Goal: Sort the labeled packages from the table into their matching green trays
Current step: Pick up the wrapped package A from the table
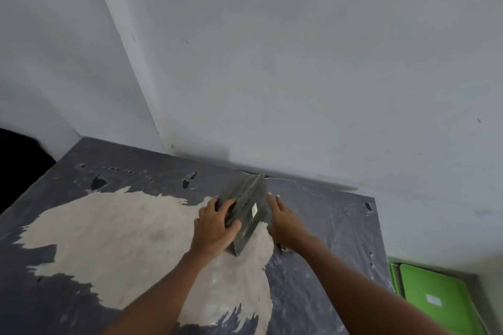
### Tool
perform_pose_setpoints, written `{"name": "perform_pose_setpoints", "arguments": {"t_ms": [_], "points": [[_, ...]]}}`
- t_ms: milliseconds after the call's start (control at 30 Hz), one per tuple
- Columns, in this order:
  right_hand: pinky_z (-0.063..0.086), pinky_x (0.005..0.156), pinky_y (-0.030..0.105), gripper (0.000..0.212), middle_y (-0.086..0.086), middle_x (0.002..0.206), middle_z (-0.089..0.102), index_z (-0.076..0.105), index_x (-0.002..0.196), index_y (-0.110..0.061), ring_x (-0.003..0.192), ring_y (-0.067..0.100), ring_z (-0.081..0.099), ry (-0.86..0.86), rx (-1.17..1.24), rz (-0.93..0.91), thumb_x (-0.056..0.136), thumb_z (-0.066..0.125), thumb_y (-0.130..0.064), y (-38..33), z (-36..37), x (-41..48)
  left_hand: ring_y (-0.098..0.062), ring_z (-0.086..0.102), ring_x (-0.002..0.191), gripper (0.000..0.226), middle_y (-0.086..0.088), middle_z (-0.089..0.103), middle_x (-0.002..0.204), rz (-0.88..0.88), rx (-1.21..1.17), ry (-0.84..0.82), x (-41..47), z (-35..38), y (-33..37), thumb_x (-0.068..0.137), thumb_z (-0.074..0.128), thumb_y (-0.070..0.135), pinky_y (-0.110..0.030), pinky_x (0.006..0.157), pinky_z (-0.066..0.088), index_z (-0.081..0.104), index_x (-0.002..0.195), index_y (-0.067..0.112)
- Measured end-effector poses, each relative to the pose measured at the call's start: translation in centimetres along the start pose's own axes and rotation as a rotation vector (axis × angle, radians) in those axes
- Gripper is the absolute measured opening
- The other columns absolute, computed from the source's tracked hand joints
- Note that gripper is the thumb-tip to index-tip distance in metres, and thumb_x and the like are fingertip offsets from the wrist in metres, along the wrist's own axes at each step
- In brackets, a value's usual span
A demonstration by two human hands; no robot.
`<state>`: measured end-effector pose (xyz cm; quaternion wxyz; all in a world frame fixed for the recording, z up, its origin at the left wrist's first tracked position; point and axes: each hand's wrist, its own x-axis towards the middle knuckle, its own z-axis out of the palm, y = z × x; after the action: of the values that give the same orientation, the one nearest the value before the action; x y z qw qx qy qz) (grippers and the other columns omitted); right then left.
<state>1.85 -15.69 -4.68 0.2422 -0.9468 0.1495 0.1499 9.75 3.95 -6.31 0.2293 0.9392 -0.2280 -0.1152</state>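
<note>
A dark grey wrapped package [246,205] with a small white label lies on the worn table [109,239] near the far edge by the wall. My left hand [215,223] grips its left side, fingers curled over the top. My right hand [283,220] presses flat against its right side. Both hands hold it between them. A green tray [438,299] with a white label sits low at the right, beyond the table's right edge.
A white wall runs close behind the table, with a corner at the upper left. The table's dark covering is peeled, showing a pale patch in the middle. A dark area lies past the left edge.
</note>
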Motion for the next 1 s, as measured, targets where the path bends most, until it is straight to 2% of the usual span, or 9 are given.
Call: {"name": "perform_pose_setpoints", "arguments": {"t_ms": [133,267,400,500,633,733,833,933,1000], "points": [[0.01,0.122,0.058,0.124,0.014,0.162,-0.021,-0.023,0.15,-0.026,0.149,0.036,-0.012,0.012,-0.161,-0.156,0.079,0.079,-0.036,0.1,-0.1,0.2,-0.016,0.062,0.086,0.04,-0.003,0.055,0.118,0.039,-0.32,-0.109,1.1,-3.3,-1.1,0.09,0.046,0.039,-0.034,0.072,0.062,0.056,0.128,0.033],[-0.002,0.121,0.059,0.141,0.017,0.16,-0.023,-0.032,0.145,-0.021,0.147,0.037,-0.021,0.059,-0.309,-0.244,0.068,0.083,-0.05,0.1,0.3,-0.6,-0.017,0.065,0.095,0.033,0.002,0.061,0.113,0.001,-0.554,-0.222,1.0,-5.3,-0.5,0.084,0.045,0.039,-0.036,0.08,0.056,0.066,0.109,0.042],[0.003,0.122,0.06,0.131,0.018,0.163,-0.013,-0.018,0.152,-0.016,0.149,0.038,-0.014,0.142,-0.314,-0.281,0.071,0.079,-0.05,0.7,0.3,-1.9,-0.019,0.069,0.092,0.035,0.001,0.072,0.102,0.01,-0.653,-0.29,0.4,-5.7,0.1,0.083,0.045,0.034,-0.042,0.083,0.055,0.07,0.107,0.039],[0.002,0.122,0.059,0.128,0.016,0.164,-0.004,-0.009,0.154,-0.013,0.15,0.038,-0.007,0.153,-0.349,-0.312,0.069,0.078,-0.054,1.1,-0.3,-2.6,-0.019,0.069,0.094,0.036,0.002,0.074,0.101,0.005,-0.657,-0.316,0.0,-5.5,0.6,0.084,0.044,0.035,-0.045,0.086,0.055,0.069,0.108,0.039],[0.015,0.121,0.053,0.122,0.013,0.153,0.027,0.01,0.152,-0.01,0.141,0.035,0.025,0.205,-0.387,-0.361,0.064,0.077,-0.061,1.5,-0.9,-3.7,-0.029,0.07,0.092,0.037,-0.005,0.075,0.099,0.021,-0.646,-0.325,-0.1,-4.9,1.2,0.086,0.043,0.035,-0.052,0.088,0.055,0.071,0.11,0.035],[0.025,0.119,0.052,0.12,0.012,0.147,0.035,0.016,0.15,-0.01,0.134,0.034,0.031,0.236,-0.365,-0.374,0.061,0.078,-0.062,2.1,-0.8,-4.3,-0.019,0.073,0.085,0.034,0.001,0.076,0.096,0.043,-0.603,-0.345,-0.1,-4.9,1.3,0.087,0.047,0.034,-0.038,0.074,0.058,0.07,0.112,0.04],[0.024,0.119,0.054,0.121,0.014,0.146,0.034,0.014,0.15,-0.01,0.134,0.036,0.031,0.238,-0.4,-0.365,0.061,0.076,-0.063,2.6,-0.5,-4.6,-0.006,0.074,0.083,0.032,0.013,0.073,0.1,0.096,-0.475,-0.374,-0.2,-4.8,1.6,0.085,0.057,0.038,-0.018,0.066,0.057,0.065,0.115,0.046],[0.023,0.119,0.054,0.121,0.015,0.147,0.034,0.012,0.151,-0.01,0.134,0.036,0.031,0.223,-0.452,-0.352,0.062,0.076,-0.061,2.9,-0.3,-4.5,0.002,0.072,0.081,0.044,0.021,0.069,0.104,0.187,-0.279,-0.391,-0.4,-4.2,2.7,0.083,0.065,0.055,-0.013,0.066,0.057,0.054,0.125,0.048],[0.02,0.12,0.056,0.12,0.017,0.15,0.031,0.01,0.152,-0.01,0.138,0.04,0.028,0.204,-0.463,-0.339,0.064,0.076,-0.058,3.1,-0.1,-4.7,0.001,0.071,0.083,0.051,0.018,0.07,0.109,0.197,-0.195,-0.38,-0.6,-3.3,3.1,0.085,0.065,0.059,-0.017,0.072,0.057,0.049,0.133,0.047]]}}
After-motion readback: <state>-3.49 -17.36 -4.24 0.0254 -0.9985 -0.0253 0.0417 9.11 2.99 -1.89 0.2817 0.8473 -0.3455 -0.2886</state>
